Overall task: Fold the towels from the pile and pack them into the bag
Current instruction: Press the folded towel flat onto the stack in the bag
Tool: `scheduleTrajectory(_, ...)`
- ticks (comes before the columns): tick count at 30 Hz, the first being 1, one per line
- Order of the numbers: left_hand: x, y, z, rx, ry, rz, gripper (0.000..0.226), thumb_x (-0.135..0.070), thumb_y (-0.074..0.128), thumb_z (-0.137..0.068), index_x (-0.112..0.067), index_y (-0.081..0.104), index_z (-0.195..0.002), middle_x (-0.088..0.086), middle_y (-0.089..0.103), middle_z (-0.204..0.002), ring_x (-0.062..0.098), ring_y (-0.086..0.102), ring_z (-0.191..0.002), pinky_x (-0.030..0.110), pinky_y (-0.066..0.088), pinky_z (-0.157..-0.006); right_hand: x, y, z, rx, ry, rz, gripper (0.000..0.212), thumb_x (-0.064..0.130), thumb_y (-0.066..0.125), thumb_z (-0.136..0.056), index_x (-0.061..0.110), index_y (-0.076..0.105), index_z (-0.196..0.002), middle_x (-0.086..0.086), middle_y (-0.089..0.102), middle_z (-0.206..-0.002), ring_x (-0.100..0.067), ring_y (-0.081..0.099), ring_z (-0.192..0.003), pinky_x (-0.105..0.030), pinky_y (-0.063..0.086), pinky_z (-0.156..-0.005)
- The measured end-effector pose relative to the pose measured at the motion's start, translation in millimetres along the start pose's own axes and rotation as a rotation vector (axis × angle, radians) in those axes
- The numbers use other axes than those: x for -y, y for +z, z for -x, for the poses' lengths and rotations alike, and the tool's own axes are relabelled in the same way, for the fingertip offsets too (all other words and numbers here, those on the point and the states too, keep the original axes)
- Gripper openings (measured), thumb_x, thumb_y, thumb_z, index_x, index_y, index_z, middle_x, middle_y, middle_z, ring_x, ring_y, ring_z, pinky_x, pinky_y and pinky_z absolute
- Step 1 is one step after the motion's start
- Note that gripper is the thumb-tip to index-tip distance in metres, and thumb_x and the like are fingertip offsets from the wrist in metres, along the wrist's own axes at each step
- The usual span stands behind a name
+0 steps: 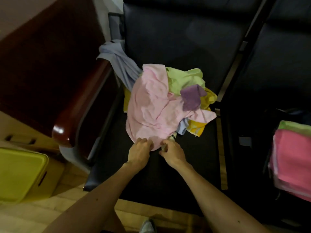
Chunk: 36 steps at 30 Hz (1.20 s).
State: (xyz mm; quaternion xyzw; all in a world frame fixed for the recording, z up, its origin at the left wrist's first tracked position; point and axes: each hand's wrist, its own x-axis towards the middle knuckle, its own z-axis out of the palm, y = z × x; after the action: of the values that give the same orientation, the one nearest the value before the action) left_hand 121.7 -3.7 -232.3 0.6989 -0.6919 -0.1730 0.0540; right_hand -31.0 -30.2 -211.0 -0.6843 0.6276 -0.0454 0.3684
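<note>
A loose pile of towels lies on the black chair seat [168, 174]: a big pale pink towel [149, 106] on top, with green [185, 78], purple [192, 96], yellow [196, 128] and light blue pieces around it. My left hand [138, 152] grips the near edge of the pink towel. My right hand [171, 153] pinches the same near edge a little to the right. At the far right a dark bag [262, 148] holds folded towels, a bright pink one [292, 158] under a green one [294, 126].
A glossy wooden armrest [70, 118] stands left of the seat, with a bluish cloth [117, 61] draped over its back end. A yellow-green plastic lid [18, 174] lies on the floor at lower left. A second black seat is at the right.
</note>
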Motion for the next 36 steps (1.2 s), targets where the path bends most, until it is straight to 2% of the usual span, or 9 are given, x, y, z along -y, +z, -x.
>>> scheduleTrajectory(7,-4.1,-10.9,2.5,0.144,0.152,-0.291,0.025,-0.026,0.051,-0.099,-0.015,0.056,-0.122,0.006,0.053,-0.127,0.024,0.047,-0.116,0.037,0.042,-0.096,5.3,1.1,13.2,0.154,-0.04,0.198,0.051,0.026,0.066,-0.092,0.023,0.047,-0.139,-0.007,0.041,-0.143,-0.027,0.049,-0.126,-0.04,0.044,-0.102)
scheduleTrajectory(11,-29.0,-31.1,20.0,0.032,0.241,0.081,0.018,-0.022,0.046,-0.1,-0.016,0.059,-0.111,0.002,0.061,-0.116,0.021,0.057,-0.107,0.035,0.044,-0.09,15.2,-12.7,31.5,0.066,-0.091,0.133,0.067,0.023,0.069,-0.09,0.024,0.035,-0.147,-0.006,0.032,-0.151,-0.025,0.04,-0.135,-0.039,0.041,-0.107)
scheduleTrajectory(13,-48.5,-64.6,33.3,-0.01,0.233,0.373,0.022,-0.024,0.037,-0.106,-0.013,0.056,-0.105,0.0,0.068,-0.096,0.014,0.064,-0.085,0.032,0.05,-0.076,24.4,-28.9,39.7,-0.096,-0.147,0.124,0.047,0.024,0.066,-0.092,0.018,0.05,-0.135,-0.006,0.04,-0.143,-0.025,0.043,-0.131,-0.036,0.042,-0.104)
scheduleTrajectory(16,-64.4,-121.1,42.3,-0.148,0.234,0.468,0.018,-0.028,0.035,-0.107,-0.022,0.043,-0.093,-0.008,0.056,-0.072,0.006,0.055,-0.061,0.028,0.044,-0.058,42.4,-61.5,55.0,-0.265,-0.188,0.074,0.024,0.027,0.065,-0.092,0.014,0.063,-0.111,-0.009,0.051,-0.125,-0.027,0.049,-0.119,-0.037,0.045,-0.094)
scheduleTrajectory(18,-78.0,-162.9,51.6,-0.213,0.289,0.455,0.023,-0.029,0.036,-0.107,-0.014,0.045,-0.091,-0.005,0.054,-0.077,0.014,0.053,-0.067,0.034,0.045,-0.062,57.7,-89.1,74.1,-0.335,-0.221,0.006,0.019,0.026,0.062,-0.092,0.013,0.063,-0.106,-0.008,0.055,-0.116,-0.026,0.052,-0.113,-0.034,0.044,-0.087)
scheduleTrajectory(21,-104.2,-225.4,62.4,-0.319,0.366,0.445,0.021,-0.023,0.039,-0.106,-0.014,0.045,-0.088,-0.008,0.048,-0.076,0.005,0.05,-0.068,0.015,0.039,-0.062,78.2,-131.6,104.7,-0.404,-0.222,-0.187,0.014,0.019,0.058,-0.093,0.014,0.06,-0.106,-0.001,0.058,-0.103,-0.021,0.058,-0.101,-0.029,0.043,-0.08)
scheduleTrajectory(25,-142.6,-302.2,79.3,-0.45,0.459,0.442,0.026,-0.027,0.042,-0.105,-0.016,0.049,-0.083,-0.007,0.052,-0.075,0.017,0.054,-0.076,0.036,0.042,-0.075,93.8,-177.0,143.5,-0.51,-0.296,-0.292,0.021,0.013,0.052,-0.092,0.018,0.06,-0.11,-0.004,0.065,-0.1,-0.024,0.063,-0.09,-0.039,0.053,-0.078)
scheduleTrajectory(28,-164.5,-344.5,98.6,-0.529,0.49,0.476,0.031,-0.03,0.041,-0.106,-0.005,0.055,-0.094,-0.006,0.053,-0.078,0.01,0.051,-0.073,0.029,0.042,-0.072,97.3,-195.5,168.9,-0.569,-0.322,-0.266,0.019,0.011,0.052,-0.091,0.016,0.063,-0.106,-0.006,0.066,-0.096,-0.025,0.062,-0.085,-0.039,0.053,-0.073)
scheduleTrajectory(36,-167.8,-356.6,141.9,-0.606,0.414,0.545,0.026,-0.032,0.034,-0.107,-0.014,0.052,-0.099,-0.008,0.052,-0.085,0.004,0.051,-0.076,0.014,0.038,-0.066,98.7,-218.7,238.9,-0.456,-0.278,-0.375,0.025,0.031,0.055,-0.098,0.01,0.065,-0.087,-0.011,0.069,-0.087,-0.031,0.067,-0.081,-0.042,0.053,-0.071)
